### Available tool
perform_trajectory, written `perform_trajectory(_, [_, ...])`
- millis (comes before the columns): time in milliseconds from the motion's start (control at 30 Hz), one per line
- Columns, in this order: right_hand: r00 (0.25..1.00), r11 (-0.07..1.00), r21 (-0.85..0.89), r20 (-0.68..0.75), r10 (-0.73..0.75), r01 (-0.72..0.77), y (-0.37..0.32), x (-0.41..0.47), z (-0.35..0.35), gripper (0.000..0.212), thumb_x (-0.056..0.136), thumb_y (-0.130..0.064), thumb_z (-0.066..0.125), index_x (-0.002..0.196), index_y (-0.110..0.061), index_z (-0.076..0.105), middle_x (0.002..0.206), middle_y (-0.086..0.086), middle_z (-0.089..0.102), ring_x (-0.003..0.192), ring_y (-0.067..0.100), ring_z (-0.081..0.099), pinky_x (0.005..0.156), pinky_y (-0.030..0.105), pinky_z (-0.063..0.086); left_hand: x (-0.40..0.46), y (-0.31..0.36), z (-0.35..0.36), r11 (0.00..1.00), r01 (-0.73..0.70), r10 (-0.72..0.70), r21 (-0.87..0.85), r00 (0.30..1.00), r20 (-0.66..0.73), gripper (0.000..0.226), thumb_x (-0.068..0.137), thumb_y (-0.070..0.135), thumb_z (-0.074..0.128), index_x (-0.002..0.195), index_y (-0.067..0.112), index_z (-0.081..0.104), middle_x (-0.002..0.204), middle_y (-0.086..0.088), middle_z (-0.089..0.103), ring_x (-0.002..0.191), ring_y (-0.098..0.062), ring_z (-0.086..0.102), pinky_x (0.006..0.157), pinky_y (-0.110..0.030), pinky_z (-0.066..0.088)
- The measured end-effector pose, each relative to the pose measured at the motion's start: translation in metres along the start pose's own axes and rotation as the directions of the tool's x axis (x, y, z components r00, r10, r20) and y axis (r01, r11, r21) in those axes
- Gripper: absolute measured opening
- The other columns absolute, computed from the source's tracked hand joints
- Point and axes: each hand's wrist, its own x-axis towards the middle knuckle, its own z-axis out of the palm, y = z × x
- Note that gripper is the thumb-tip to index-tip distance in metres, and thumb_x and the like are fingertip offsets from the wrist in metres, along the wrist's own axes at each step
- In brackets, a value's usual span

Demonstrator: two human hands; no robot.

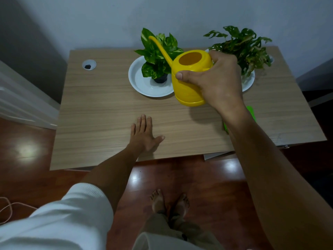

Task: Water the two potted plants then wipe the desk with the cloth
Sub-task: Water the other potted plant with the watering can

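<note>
Head view: right hand grips the can, spout over the left plant; left hand lies flat, open. Watering apparently under way; cloth untouched.

white ribbed-cuff sleeve pushed up, beige trousers, bare feet

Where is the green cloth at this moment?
In the head view, the cloth lies on the desk at its right side, near the front edge. The right forearm mostly hides it, and it sits below the right plant.
</note>
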Motion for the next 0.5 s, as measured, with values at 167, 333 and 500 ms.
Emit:
perform_trajectory(167, [0.999,1.000,0.021,0.032,-0.007,0.007,-0.002,-0.005,-0.005,0.055,0.063,-0.053,0.094,0.106,-0.025,0.076,0.097,-0.012,0.072,0.091,0.009,0.068,0.071,0.018,0.050,0.000,0.000,-0.002,1.000,-0.001,0.001,0.011,1.000,0.019,0.110,0.091,0.082,0.038,0.163,0.021,-0.018,0.169,-0.009,-0.029,0.155,-0.022,-0.031,0.126,-0.049,-0.018])
perform_trajectory(333, [1.000,0.999,0.041,0.016,-0.011,0.011,-0.001,-0.012,-0.013,0.050,0.063,-0.052,0.094,0.103,-0.032,0.074,0.095,-0.016,0.071,0.093,0.007,0.068,0.078,0.024,0.052,0.000,-0.001,-0.003,1.000,-0.008,0.007,0.020,1.000,0.026,0.110,0.092,0.081,0.038,0.163,0.020,-0.020,0.169,-0.009,-0.030,0.155,-0.023,-0.032,0.126,-0.049,-0.018])
perform_trajectory(500, [0.999,0.999,0.024,-0.041,0.031,-0.030,0.009,-0.015,-0.020,0.058,0.056,-0.062,0.092,0.098,-0.028,0.073,0.100,-0.009,0.075,0.095,0.016,0.070,0.083,0.038,0.059,-0.001,0.002,-0.005,1.000,0.003,-0.004,0.028,0.999,0.037,0.112,0.091,0.080,0.041,0.163,0.018,-0.019,0.169,-0.011,-0.029,0.155,-0.024,-0.031,0.126,-0.051,-0.016])
